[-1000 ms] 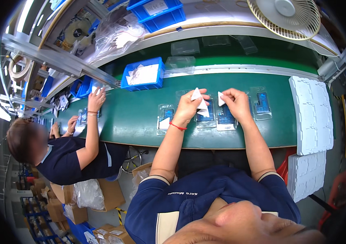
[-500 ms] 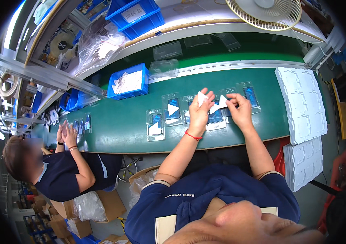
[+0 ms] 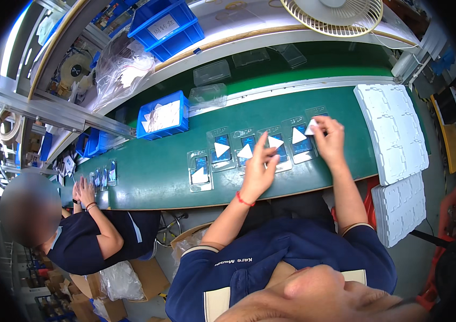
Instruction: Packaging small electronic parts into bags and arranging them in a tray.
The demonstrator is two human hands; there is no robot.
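A row of clear plastic blister packs with dark blue cards inside lies on the green bench [image 3: 158, 182]. White triangular pieces rest on several of them, such as the triangle [image 3: 221, 149] on the second pack from the left and the triangle [image 3: 299, 135] further right. My right hand [image 3: 330, 140] pinches another white triangle [image 3: 311, 127] above the rightmost pack [image 3: 318, 112], partly covering that pack. Fingers apart and holding nothing, my left hand [image 3: 260, 170] hovers over the middle packs. It hides part of them.
A blue bin [image 3: 163, 116] of white pieces stands at the back left. Stacked white moulded trays [image 3: 391, 134] sit at the right end. Clear lids [image 3: 209, 94] lie at the back, below a shelf with a fan [image 3: 332, 16]. At left, a co-worker [image 3: 96, 236] handles something small.
The white triangles near my left hand now lie on packs. That hand has lowered toward me and emptied, while my right hand has shifted right with one triangle. The view has moved slightly.
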